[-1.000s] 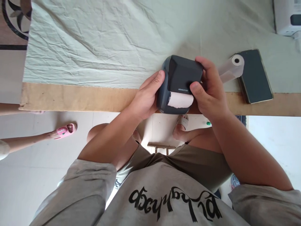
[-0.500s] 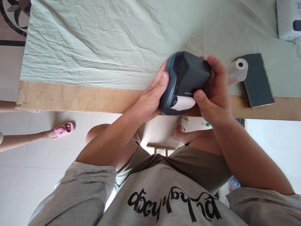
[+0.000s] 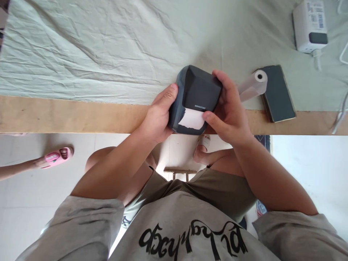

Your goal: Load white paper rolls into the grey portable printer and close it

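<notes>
A small dark grey printer point(image 3: 197, 90) is held over the near edge of the table point(image 3: 67, 116), between both hands. My left hand point(image 3: 156, 116) grips its left side. My right hand point(image 3: 230, 108) wraps its right side, with the thumb beside the white paper strip point(image 3: 191, 119) that sticks out of the front slot.
A white paper roll point(image 3: 252, 84) lies to the right, touching a dark phone point(image 3: 277, 93) near the table edge. A white device point(image 3: 310, 26) with cables sits at the far right. A pale green cloth point(image 3: 108, 47) covers the table. Another person's foot in a pink sandal point(image 3: 56, 156) is at lower left.
The printer was tilted up and leftward half a second ago and now sits more level in both hands. The view has shifted, so everything appears further left.
</notes>
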Demonstrator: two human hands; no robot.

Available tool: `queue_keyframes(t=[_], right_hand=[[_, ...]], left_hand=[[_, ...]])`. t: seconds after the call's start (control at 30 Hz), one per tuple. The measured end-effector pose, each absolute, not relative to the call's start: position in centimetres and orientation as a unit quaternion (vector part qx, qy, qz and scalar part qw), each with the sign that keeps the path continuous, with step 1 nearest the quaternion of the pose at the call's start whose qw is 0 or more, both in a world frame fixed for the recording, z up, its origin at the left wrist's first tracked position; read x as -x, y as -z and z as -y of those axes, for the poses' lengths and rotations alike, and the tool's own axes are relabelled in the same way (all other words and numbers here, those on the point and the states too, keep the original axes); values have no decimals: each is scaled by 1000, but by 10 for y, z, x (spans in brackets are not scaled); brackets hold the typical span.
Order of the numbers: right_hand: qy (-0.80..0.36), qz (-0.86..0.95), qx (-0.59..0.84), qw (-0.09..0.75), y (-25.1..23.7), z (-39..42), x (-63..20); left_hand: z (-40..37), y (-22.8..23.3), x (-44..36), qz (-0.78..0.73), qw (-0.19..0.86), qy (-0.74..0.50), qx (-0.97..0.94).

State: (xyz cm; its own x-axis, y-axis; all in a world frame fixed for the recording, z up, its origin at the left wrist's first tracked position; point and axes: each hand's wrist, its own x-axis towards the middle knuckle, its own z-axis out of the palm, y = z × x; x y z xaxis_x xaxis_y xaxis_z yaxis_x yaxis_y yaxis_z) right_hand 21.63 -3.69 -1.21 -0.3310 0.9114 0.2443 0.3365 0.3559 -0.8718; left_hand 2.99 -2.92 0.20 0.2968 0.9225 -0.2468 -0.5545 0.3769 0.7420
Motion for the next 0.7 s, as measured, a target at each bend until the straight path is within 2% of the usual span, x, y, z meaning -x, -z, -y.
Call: queue_keyframes(t=[0.13, 0.23, 0.43, 0.57, 0.63, 0.7], right_hand=[[-387, 710, 431, 400, 12, 37, -217], [-387, 688, 441, 426, 7, 38, -219], [-231, 647, 520, 507, -20, 36, -218], [-204, 607, 500, 583, -24, 33, -214], [-178, 622, 518, 559, -23, 32, -213], [-144, 670, 546, 482, -23, 34, -212]], left_hand=[[27, -1, -30, -330, 768, -480, -268], [24, 3, -29, -347, 797, -430, -243], [25, 0, -27, -326, 801, -415, -282], [27, -9, -25, -334, 800, -408, -287], [28, -11, -24, -353, 792, -403, -292], [29, -12, -25, -359, 785, -396, -313]])
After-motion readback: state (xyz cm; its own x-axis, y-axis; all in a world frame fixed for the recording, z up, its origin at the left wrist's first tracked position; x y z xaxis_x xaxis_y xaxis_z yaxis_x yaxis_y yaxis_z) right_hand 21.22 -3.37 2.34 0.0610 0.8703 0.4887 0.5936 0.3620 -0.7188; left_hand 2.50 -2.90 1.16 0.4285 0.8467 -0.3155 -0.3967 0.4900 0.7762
